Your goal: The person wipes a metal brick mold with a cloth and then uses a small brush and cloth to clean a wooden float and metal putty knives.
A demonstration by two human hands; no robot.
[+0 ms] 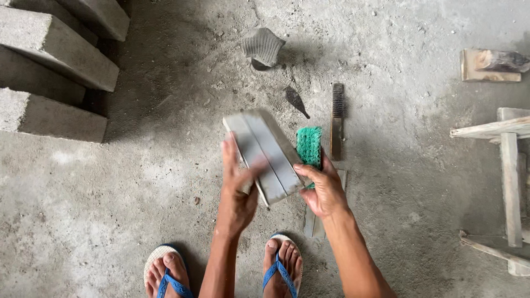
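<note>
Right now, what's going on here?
A person stands on a concrete floor in blue flip-flops, holding a grey metal channel piece in both hands. The left hand lies on its face; the right hand grips its lower end along with a green scouring pad. A wire brush lies just beyond.
</note>
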